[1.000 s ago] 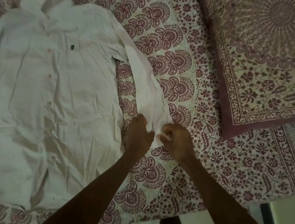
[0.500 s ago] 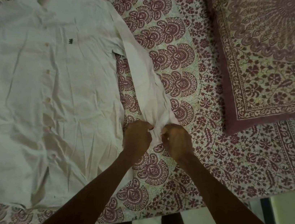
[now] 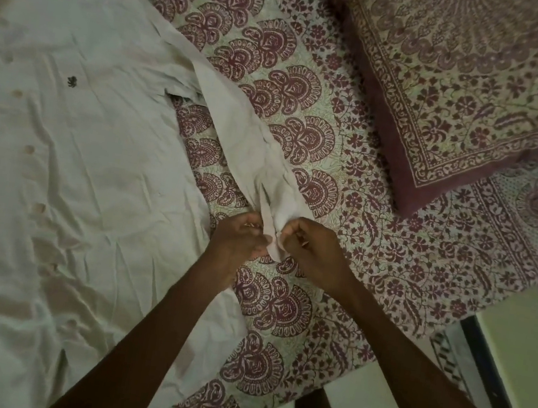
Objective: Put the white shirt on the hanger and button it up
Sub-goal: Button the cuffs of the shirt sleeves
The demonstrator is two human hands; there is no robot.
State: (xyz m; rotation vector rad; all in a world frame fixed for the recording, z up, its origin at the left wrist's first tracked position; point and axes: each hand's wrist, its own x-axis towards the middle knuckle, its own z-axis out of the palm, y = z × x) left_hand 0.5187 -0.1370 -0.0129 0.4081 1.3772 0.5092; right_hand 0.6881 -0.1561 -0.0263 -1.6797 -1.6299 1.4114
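Observation:
The white shirt (image 3: 67,175) lies flat, front side up, on the patterned bedspread, filling the left half of the view. A row of buttons runs down its front and a small dark logo marks the chest. One sleeve (image 3: 237,123) stretches diagonally toward the middle. At its end, my left hand (image 3: 238,237) and my right hand (image 3: 313,248) pinch the cuff (image 3: 271,235) from either side, fingers curled into the fabric. No hanger is visible; the collar sits at the top left edge.
A large cushion (image 3: 467,86) in the same maroon print lies at the upper right. The bed's front edge (image 3: 303,392) runs diagonally below my arms, with pale floor and a dark-framed object (image 3: 486,372) at the lower right.
Both hands drew closer together on the cuff and lifted it slightly off the bed. The view shifted a little; the shirt body stays flat.

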